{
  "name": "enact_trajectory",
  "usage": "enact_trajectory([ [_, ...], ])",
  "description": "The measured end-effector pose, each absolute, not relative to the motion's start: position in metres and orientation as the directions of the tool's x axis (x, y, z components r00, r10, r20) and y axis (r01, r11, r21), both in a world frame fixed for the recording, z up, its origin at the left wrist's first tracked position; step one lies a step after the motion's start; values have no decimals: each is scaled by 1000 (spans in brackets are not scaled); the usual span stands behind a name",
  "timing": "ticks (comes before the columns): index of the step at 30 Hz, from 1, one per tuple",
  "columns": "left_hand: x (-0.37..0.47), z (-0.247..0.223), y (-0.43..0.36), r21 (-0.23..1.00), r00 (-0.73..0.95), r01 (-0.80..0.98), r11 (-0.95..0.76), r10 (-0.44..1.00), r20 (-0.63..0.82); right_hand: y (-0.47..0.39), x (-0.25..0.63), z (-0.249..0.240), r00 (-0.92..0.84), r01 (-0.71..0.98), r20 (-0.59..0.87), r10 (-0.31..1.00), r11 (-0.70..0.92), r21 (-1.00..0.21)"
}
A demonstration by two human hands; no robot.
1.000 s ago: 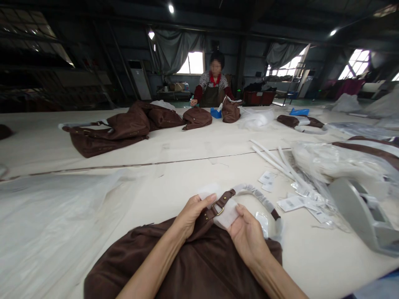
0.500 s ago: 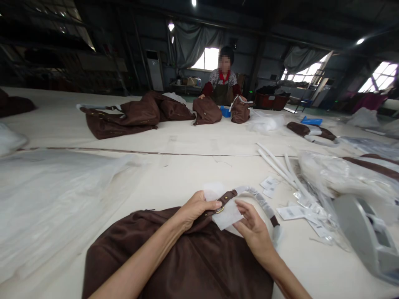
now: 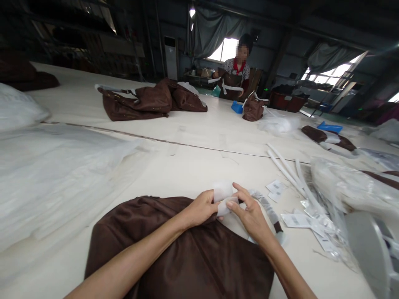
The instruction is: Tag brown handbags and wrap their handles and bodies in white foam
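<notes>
A large dark brown bag [image 3: 187, 257] lies at the near edge of the table, under my forearms. My left hand [image 3: 204, 207] is closed on the bag's strap end and the white wrapping sheet [image 3: 227, 204], which now folds over the buckle and hides it. From the right, my right hand [image 3: 249, 209] pinches the same sheet between thumb and fingers. Beyond my right hand the strap [image 3: 264, 202] curves to the right, wrapped in pale film with a brown part showing.
White tags [image 3: 296, 220], white strips [image 3: 285, 170] and a grey tape dispenser [image 3: 368, 245] lie to the right. Clear plastic sheets [image 3: 56, 166] cover the left. Across the table are brown bags [image 3: 140, 99] and a person [image 3: 237, 74] holding another bag.
My right hand has moved onto the sheet, which is now folded over the buckle. The view has tilted and shifted left. The person opposite has lifted a bag off the table.
</notes>
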State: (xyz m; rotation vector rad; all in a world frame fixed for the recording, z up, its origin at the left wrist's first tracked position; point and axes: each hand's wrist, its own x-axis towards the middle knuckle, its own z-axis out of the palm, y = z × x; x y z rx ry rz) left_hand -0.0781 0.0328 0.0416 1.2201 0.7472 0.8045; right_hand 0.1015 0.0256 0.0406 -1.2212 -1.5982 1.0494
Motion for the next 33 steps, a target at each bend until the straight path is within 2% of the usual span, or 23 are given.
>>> enact_trajectory([
  [3, -82, 43, 30, 968, 491, -159, 193, 866, -92, 25, 99, 41, -174, 260, 113, 978, 156, -953],
  [6, -87, 44, 27, 962, 481, -204, 180, 874, -61, 23, 96, 41, -179, 241, 83, 980, 125, -963],
  [12, -87, 38, 29, 985, 539, -131, 112, 842, -24, 34, 107, 41, -196, 189, -7, 981, 31, -981],
  [14, -87, 38, 29, 981, 560, -138, 138, 827, -38, 43, 114, 45, -243, 161, -123, 962, -85, -983],
  [16, -87, 38, 29, 976, 562, -147, 161, 826, -52, 50, 119, 51, -369, 158, -226, 901, -179, -971],
  [18, -86, 39, 28, 970, 560, -159, 185, 826, -66, 55, 119, 56, -514, 155, -260, 817, -210, -965],
  [20, -86, 39, 27, 959, 544, -197, 204, 836, -65, 55, 117, 58, -579, 107, -241, 779, -220, -970],
  [24, -85, 38, 26, 937, 475, -282, 208, 878, -52, 50, 118, 50, -503, 33, -172, 847, -179, -983],
  [29, -87, 38, 25, 942, 445, -232, 243, 888, -119, 52, 127, 43, -549, 92, -30, 836, 25, -995],
  [33, -89, 40, 27, 941, 451, -217, 260, 882, -139, 54, 130, 45, -620, 110, -19, 784, 63, -992],
])
